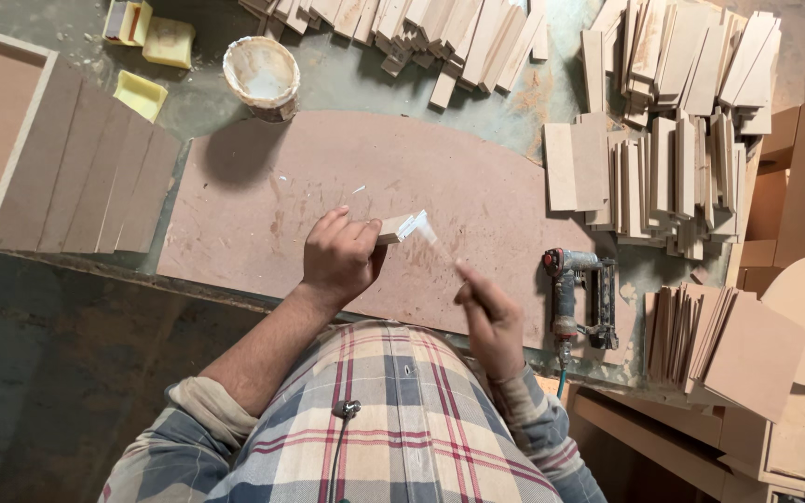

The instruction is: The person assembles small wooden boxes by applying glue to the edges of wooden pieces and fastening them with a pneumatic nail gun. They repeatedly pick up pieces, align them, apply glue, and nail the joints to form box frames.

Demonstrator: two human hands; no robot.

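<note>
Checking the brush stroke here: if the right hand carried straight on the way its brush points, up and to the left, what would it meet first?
The right hand holds a thin brush whose tip already seems to touch the glue-whitened end of the small wood block in the left hand. That block comes first, though depth is unclear.

A worn grey-green table (pixel 347 79) is seen, covered at its middle by a curved brown board (pixel 263 205). Dark stained floor (pixel 58 373) is visible below the table's near left edge. Even light; soft shadows.

One head-worn camera looked steeply down. It sat close above the curved brown board (pixel 347 186), facing the workbench.
</note>
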